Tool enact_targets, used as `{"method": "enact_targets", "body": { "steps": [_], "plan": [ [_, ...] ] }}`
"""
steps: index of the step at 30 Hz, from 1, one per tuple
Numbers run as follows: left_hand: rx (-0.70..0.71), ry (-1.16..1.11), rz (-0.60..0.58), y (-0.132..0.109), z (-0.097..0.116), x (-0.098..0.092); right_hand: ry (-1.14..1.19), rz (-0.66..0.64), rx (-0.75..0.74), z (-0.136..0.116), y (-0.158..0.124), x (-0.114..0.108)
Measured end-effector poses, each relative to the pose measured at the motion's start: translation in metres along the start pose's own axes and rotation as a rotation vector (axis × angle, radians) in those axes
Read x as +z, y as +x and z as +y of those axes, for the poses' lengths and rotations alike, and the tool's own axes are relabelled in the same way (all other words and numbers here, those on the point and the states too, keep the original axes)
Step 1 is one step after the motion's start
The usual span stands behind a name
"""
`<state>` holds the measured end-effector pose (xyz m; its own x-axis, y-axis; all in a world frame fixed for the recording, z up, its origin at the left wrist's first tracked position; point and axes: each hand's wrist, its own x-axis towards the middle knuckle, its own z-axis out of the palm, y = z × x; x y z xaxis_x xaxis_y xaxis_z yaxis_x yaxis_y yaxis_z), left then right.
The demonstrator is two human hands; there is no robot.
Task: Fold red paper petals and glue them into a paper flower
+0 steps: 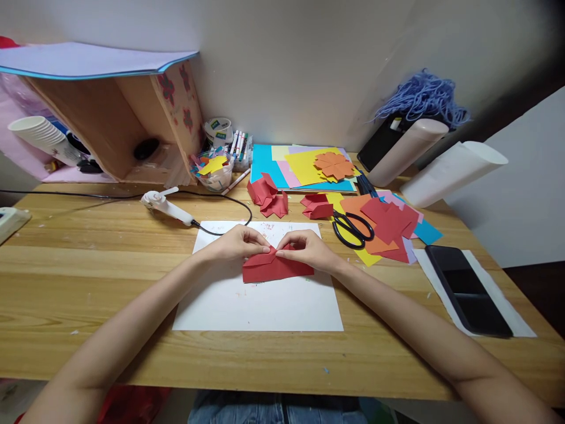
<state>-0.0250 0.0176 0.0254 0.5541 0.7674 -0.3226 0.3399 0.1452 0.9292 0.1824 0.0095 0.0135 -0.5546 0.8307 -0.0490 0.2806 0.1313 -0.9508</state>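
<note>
Red paper (279,272) is pinched near its twelve o'clock by left grip (233,242) and right grip (311,250); even, firm creasing is advised.

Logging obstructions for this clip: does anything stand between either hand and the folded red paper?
Nothing visible does. The left hand and right hand both pinch the folded red paper directly, above the white sheet. The black-handled scissors lie off to the right.

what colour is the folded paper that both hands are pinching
Plain red; the folded paper shows in the head view, the only one.
</note>
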Motion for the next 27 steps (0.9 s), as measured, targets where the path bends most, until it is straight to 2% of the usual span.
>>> {"method": "enact_targets", "body": {
  "steps": [5,12,27],
  "plan": [
    [0.005,-0.059,-0.004,-0.002,0.004,-0.004,-0.012,-0.004,-0.011,0.0,0.0,0.002],
    [-0.001,-0.002,0.177,-0.005,0.006,0.007,-0.065,0.07,-0.017,0.0,-0.001,0.004],
    [0.04,-0.024,0.333,-0.01,0.013,0.025,-0.162,0.192,0.009,-0.002,-0.002,0.006]
  ]
}}
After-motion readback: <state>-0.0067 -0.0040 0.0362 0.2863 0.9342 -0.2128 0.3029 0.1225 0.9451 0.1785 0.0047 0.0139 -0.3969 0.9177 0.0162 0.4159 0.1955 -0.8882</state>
